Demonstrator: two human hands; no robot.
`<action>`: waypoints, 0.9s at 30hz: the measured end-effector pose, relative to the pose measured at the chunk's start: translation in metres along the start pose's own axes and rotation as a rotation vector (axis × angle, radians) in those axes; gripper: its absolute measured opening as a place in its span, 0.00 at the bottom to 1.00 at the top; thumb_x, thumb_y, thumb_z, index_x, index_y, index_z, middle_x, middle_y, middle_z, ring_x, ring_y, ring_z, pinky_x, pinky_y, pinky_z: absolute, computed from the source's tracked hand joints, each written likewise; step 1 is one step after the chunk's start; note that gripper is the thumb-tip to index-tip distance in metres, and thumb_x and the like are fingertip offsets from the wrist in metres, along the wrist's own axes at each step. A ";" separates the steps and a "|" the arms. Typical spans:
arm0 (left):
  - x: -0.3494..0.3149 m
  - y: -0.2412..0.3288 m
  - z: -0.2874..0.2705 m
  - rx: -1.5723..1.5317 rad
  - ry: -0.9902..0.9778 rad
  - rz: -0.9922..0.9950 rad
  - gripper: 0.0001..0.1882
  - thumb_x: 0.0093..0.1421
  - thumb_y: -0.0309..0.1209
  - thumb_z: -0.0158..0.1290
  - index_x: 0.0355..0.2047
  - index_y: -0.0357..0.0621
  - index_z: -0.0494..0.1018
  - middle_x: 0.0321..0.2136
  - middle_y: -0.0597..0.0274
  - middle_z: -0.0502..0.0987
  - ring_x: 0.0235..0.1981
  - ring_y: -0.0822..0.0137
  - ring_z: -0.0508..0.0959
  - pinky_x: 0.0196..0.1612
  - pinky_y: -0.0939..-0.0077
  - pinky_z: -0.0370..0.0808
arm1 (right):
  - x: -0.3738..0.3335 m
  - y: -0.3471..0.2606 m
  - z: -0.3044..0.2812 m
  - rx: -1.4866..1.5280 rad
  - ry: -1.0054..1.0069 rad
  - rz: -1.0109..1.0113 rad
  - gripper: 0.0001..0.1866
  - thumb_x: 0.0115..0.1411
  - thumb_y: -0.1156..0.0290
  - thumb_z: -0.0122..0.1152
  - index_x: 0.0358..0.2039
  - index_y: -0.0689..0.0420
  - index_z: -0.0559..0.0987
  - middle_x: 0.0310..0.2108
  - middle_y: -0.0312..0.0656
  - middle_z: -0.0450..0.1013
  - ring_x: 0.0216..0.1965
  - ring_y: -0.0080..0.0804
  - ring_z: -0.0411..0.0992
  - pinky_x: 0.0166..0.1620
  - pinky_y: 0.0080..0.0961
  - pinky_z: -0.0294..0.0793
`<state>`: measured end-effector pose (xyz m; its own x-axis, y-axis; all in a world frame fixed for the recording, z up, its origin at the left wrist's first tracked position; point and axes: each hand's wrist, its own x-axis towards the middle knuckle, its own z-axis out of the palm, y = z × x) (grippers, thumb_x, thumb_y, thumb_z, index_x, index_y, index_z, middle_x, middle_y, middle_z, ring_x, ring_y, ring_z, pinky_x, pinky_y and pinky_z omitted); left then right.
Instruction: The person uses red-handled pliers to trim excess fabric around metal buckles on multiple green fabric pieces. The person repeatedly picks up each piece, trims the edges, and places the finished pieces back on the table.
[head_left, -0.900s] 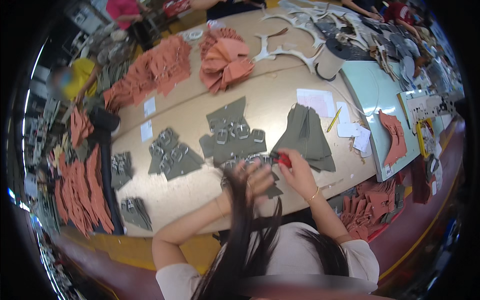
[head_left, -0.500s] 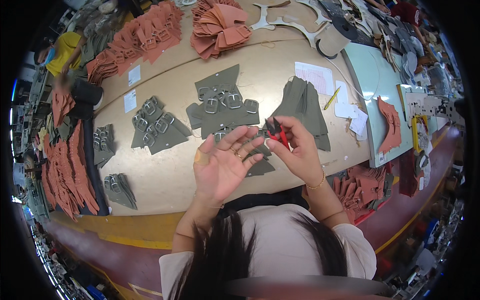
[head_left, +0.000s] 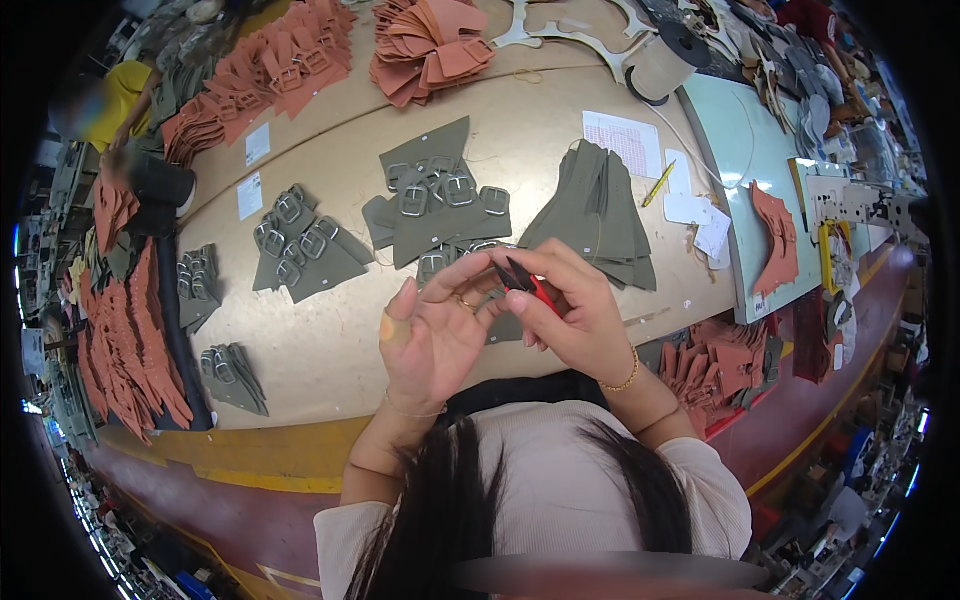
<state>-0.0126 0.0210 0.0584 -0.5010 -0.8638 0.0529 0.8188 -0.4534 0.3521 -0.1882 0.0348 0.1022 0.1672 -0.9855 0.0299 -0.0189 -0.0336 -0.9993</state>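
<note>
Red-handled thread snips (head_left: pixel 530 287) with dark pointed blades sit in my right hand (head_left: pixel 585 315), whose fingers wrap round the handles. The blade tips are right at the fingertips of my left hand (head_left: pixel 430 335). That hand is palm up with its fingers loosely bent and apart, and I see nothing held in it. A tan plaster covers part of its thumb side. Just beyond both hands lies a pile of dark green strap pieces with silver buckles (head_left: pixel 440 195), partly hidden by my fingers. A fanned stack of green pieces without buckles (head_left: pixel 595 215) lies to the right.
More green buckled pieces (head_left: pixel 305 245) lie on the tan table (head_left: pixel 320 375) to the left. Orange-red pieces (head_left: pixel 430 50) are heaped along the back. A thread cone (head_left: pixel 665 65), a yellow pen (head_left: pixel 658 185) and a pale green board (head_left: pixel 725 130) are at right. A person in yellow (head_left: pixel 120 100) is at far left.
My right hand has moved left with the snips, bringing them to my left fingertips. The left fingers have bent a little more. The view has shifted slightly.
</note>
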 end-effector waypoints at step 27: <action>-0.002 -0.002 -0.006 0.591 -0.013 0.185 0.29 0.66 0.45 0.38 0.53 0.31 0.70 0.56 0.48 0.67 0.57 0.59 0.66 0.59 0.65 0.61 | -0.004 0.009 0.000 0.136 0.016 0.040 0.16 0.61 0.78 0.57 0.51 0.63 0.76 0.32 0.35 0.65 0.22 0.13 0.65 0.22 0.12 0.68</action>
<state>-0.0118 0.0229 0.0522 -0.3720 -0.9120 0.1729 0.6011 -0.0947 0.7935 -0.1889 0.0383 0.0935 0.1528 -0.9882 -0.0106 0.1086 0.0274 -0.9937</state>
